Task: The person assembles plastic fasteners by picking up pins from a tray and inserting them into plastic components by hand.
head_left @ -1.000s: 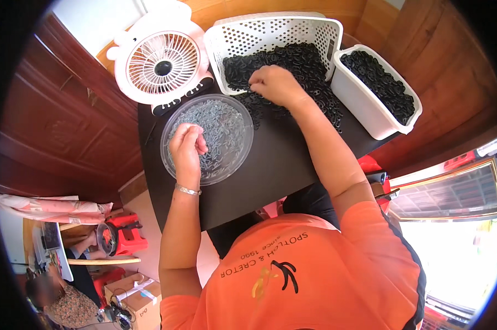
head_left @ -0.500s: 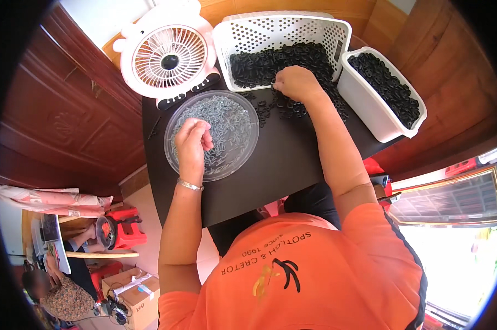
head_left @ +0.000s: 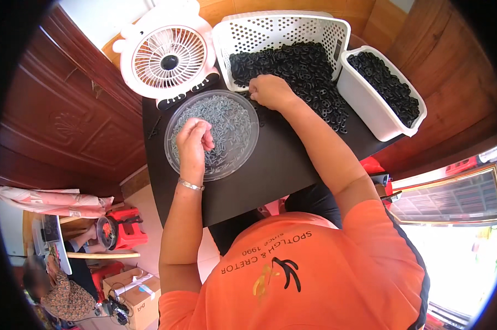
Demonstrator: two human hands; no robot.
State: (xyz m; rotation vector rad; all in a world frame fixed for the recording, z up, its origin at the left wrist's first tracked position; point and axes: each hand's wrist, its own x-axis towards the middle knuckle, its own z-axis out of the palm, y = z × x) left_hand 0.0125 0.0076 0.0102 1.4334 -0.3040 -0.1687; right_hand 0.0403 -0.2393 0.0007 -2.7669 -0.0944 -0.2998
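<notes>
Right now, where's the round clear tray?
In the head view, the clear tray sits on the table at left, beneath the left hand, near the white fan.

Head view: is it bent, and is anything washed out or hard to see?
Head view: fisheye bends the panelled reddish-brown woodwork at left; head view: bright white opening at lower right, washed out; head view: small black pieces in the white perforated plastic basket, partly merging into one dark mass.

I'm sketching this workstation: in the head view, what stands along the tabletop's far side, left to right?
White animal-shaped fan, perforated white basket holding small black looped pieces, solid-walled white bin filled with similar black pieces.
</notes>
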